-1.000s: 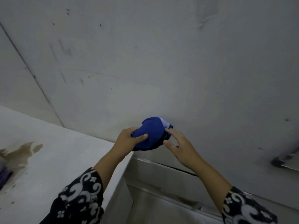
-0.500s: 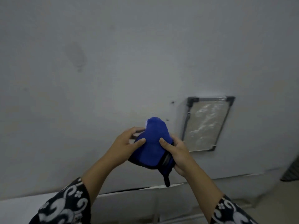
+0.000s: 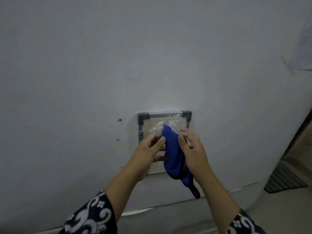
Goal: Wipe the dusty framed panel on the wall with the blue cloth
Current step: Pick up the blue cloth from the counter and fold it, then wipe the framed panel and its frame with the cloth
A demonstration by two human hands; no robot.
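A dusty framed panel with dark corner brackets hangs on the grey wall, its lower half hidden behind my hands. The blue cloth is bunched upright in front of it, with a black edge and a black loop dangling below. My left hand pinches the cloth's left side between thumb and fingers. On the cloth's right side my right hand grips it with thumb and curled fingers. Both hands are held just in front of the panel.
The grey wall fills most of the view, with a small dark hole left of the panel. A ribbed grey mat lies on the floor at the right, by a dark door edge. A ledge runs along the wall's base.
The view has swung right, so the panel is now centred and directly behind my hands. The cloth has been turned more upright and stretched longer between both hands.
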